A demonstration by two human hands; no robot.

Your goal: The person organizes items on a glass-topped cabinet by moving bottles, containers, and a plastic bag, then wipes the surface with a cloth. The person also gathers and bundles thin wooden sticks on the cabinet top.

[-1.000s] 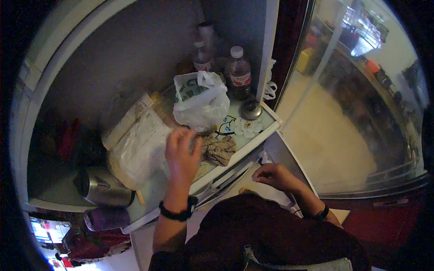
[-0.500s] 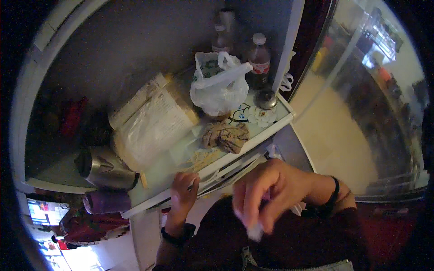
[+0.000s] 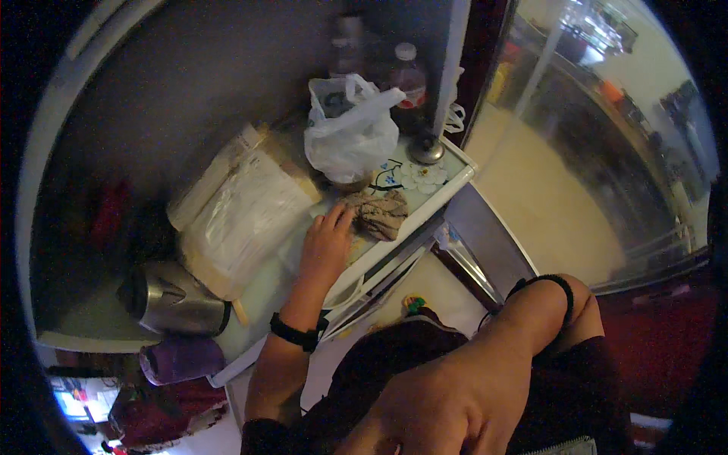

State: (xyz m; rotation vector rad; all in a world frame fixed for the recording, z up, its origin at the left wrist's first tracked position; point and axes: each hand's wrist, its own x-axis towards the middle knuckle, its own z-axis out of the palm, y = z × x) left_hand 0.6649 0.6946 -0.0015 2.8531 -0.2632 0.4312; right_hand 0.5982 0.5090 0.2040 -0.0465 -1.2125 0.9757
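My left hand (image 3: 327, 241) reaches over the glass-topped counter with its fingers stretched forward and slightly apart. Its fingertips are at the near left edge of a crumpled brown patterned cloth (image 3: 383, 214); whether they press on it is hard to tell. Low in the picture, close to my body, is my right hand (image 3: 436, 406), its back turned up and its fingers curled. The lower edge cuts off those fingertips, so anything between them is hidden. Beyond the cloth stands a white plastic bag (image 3: 353, 140).
Clear plastic-wrapped packages (image 3: 246, 212) lie left of the bag. A metal kettle (image 3: 178, 299) and a purple cylindrical thing (image 3: 182, 359) are at the near left. Behind stands a bottle (image 3: 408, 83), near a round metal lid (image 3: 426, 150). Below the counter edge, a drawer (image 3: 466, 262) is pulled out.
My left hand has moved forward from the counter's front edge to the cloth. My right hand, which pinched a small white fluffy piece, has dropped lower toward my body; that piece is out of sight.
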